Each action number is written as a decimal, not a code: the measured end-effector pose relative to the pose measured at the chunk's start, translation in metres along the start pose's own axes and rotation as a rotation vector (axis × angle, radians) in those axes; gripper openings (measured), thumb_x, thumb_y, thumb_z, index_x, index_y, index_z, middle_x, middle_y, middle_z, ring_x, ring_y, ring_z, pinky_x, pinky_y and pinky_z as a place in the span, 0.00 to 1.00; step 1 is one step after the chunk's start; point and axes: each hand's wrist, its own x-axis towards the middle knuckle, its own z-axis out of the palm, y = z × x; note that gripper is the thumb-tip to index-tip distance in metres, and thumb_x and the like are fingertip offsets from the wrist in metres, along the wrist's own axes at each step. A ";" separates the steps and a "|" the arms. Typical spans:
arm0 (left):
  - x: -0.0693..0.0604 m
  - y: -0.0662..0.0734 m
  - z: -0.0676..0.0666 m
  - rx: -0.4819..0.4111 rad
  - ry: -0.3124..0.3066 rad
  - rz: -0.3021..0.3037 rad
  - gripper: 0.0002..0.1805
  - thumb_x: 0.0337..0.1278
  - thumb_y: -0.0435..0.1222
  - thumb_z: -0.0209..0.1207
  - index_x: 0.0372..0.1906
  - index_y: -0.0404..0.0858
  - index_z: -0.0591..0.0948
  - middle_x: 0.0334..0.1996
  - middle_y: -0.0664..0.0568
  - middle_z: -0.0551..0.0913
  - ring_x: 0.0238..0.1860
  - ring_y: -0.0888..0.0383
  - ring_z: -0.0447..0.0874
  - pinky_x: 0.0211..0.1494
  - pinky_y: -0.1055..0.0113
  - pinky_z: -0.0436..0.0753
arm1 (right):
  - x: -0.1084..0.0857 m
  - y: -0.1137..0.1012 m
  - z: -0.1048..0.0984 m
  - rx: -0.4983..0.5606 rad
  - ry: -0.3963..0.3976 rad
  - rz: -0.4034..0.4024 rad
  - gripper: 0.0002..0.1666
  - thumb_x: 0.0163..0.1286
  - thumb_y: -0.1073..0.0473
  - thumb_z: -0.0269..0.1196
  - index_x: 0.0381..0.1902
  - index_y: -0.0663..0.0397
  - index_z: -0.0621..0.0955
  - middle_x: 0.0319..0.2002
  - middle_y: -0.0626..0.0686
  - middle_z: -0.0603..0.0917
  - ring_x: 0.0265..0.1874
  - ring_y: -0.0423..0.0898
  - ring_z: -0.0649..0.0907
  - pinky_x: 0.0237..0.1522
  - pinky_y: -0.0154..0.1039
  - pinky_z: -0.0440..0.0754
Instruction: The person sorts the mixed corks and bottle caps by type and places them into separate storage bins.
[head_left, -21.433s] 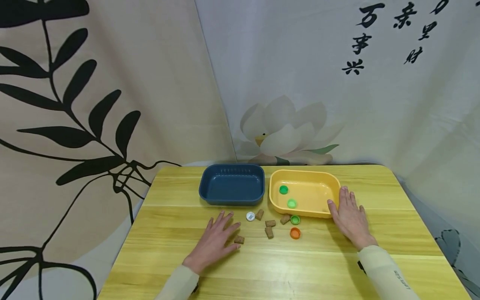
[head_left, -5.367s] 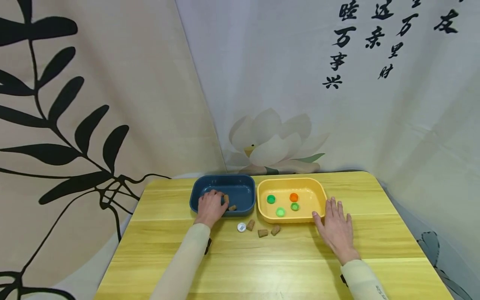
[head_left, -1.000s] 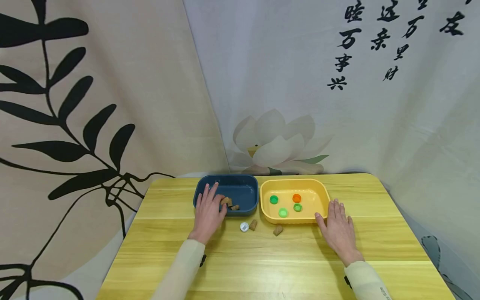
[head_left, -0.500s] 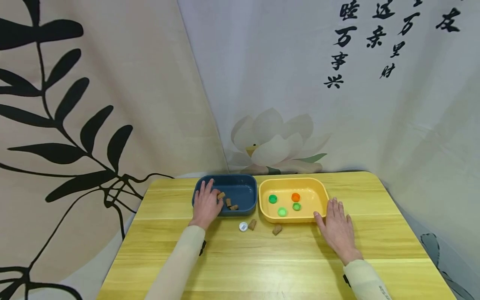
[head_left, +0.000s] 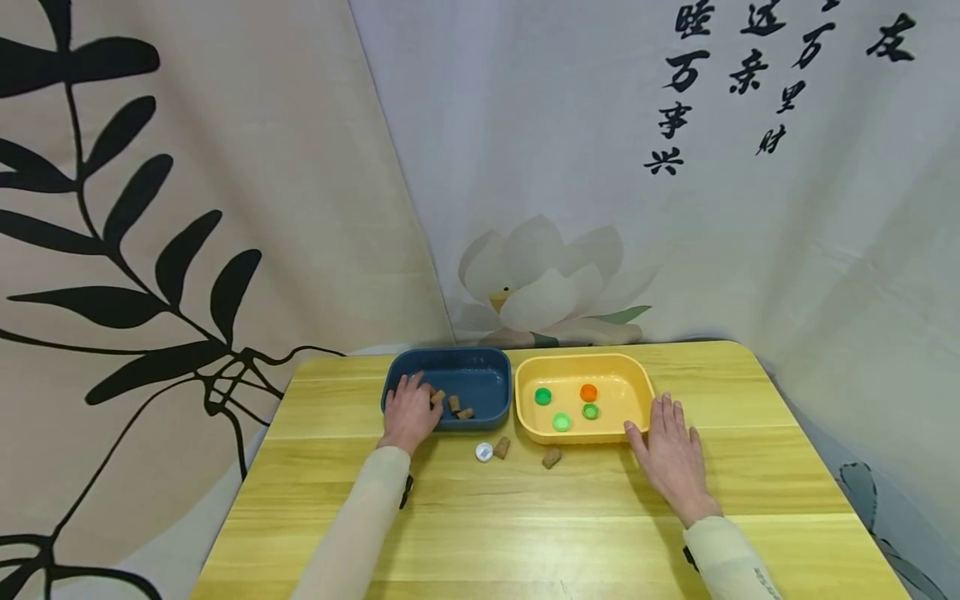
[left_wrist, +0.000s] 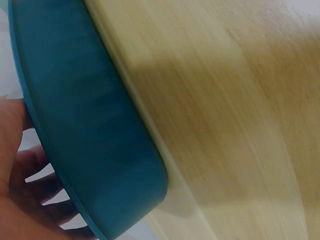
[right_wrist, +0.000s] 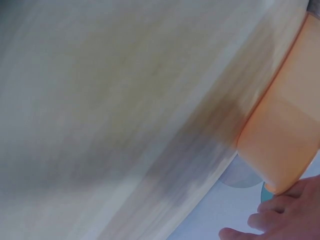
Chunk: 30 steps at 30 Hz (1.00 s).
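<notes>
In the head view my left hand (head_left: 410, 412) is inside the left part of the blue tray (head_left: 501, 408). It pinches a cork piece (head_left: 438, 396) between thumb and index finger, low in the tray. Two more cork pieces (head_left: 454, 404) (head_left: 465, 413) lie just right of it. The left wrist view shows the fingers (left_wrist: 47, 187) beyond the tray's rim, with no cork in sight. My right hand (head_left: 675, 460), fingers extended, rests against the right end of the yellow tray (head_left: 585, 437), also seen in the right wrist view beside the hand (right_wrist: 287, 215).
The yellow tray holds an orange cap (head_left: 588, 392) and several green caps, one of them dark green (head_left: 543, 397). In front of the trays lie a white cap (head_left: 483, 452) and two cork pieces (head_left: 502, 447) (head_left: 552, 457). Behind the table (head_left: 480, 533) hangs a printed curtain (head_left: 300, 167).
Since the oldest frame, the orange cap and a green cap have come into the yellow tray, and cork pieces into the blue one. Over the last half second, the left hand's cork has moved slightly down.
</notes>
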 end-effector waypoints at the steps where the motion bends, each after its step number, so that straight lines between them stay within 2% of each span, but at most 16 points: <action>1: 0.000 -0.001 0.000 -0.001 -0.010 -0.008 0.15 0.69 0.42 0.64 0.53 0.38 0.88 0.73 0.38 0.71 0.76 0.33 0.61 0.72 0.31 0.63 | 0.000 0.000 0.000 0.000 0.000 -0.001 0.52 0.84 0.34 0.39 0.79 0.77 0.50 0.79 0.74 0.47 0.78 0.73 0.50 0.70 0.77 0.50; 6: 0.000 -0.003 0.002 0.008 -0.038 -0.026 0.20 0.72 0.45 0.62 0.58 0.36 0.86 0.73 0.37 0.71 0.76 0.32 0.60 0.73 0.31 0.62 | 0.001 -0.001 0.000 -0.001 0.005 -0.003 0.52 0.84 0.34 0.40 0.79 0.77 0.50 0.79 0.75 0.49 0.78 0.73 0.50 0.69 0.77 0.51; 11: -0.007 -0.003 0.003 -0.014 0.018 0.007 0.30 0.73 0.51 0.60 0.68 0.34 0.78 0.74 0.35 0.69 0.76 0.32 0.60 0.73 0.31 0.62 | 0.001 -0.001 0.001 -0.001 0.007 -0.005 0.52 0.84 0.34 0.40 0.78 0.78 0.51 0.79 0.75 0.49 0.78 0.73 0.50 0.69 0.78 0.51; 15: -0.016 0.000 0.005 -0.056 0.087 0.072 0.34 0.72 0.51 0.61 0.73 0.35 0.73 0.76 0.36 0.66 0.77 0.33 0.60 0.73 0.30 0.61 | 0.002 -0.001 0.001 -0.004 0.009 -0.008 0.51 0.84 0.34 0.40 0.78 0.78 0.51 0.79 0.75 0.49 0.78 0.73 0.51 0.69 0.78 0.51; 23: -0.041 0.014 0.008 -0.072 0.160 0.179 0.38 0.71 0.55 0.60 0.76 0.38 0.69 0.77 0.40 0.65 0.78 0.37 0.59 0.75 0.31 0.59 | 0.001 -0.001 -0.001 0.001 0.001 -0.001 0.51 0.84 0.34 0.40 0.79 0.77 0.50 0.79 0.75 0.49 0.78 0.73 0.50 0.69 0.77 0.50; 30: -0.063 0.030 0.010 -0.078 0.252 0.349 0.36 0.69 0.52 0.62 0.73 0.37 0.72 0.75 0.43 0.69 0.76 0.40 0.64 0.75 0.36 0.63 | 0.001 -0.002 -0.001 0.007 0.000 0.004 0.51 0.84 0.35 0.40 0.79 0.77 0.50 0.79 0.75 0.48 0.78 0.73 0.50 0.69 0.77 0.50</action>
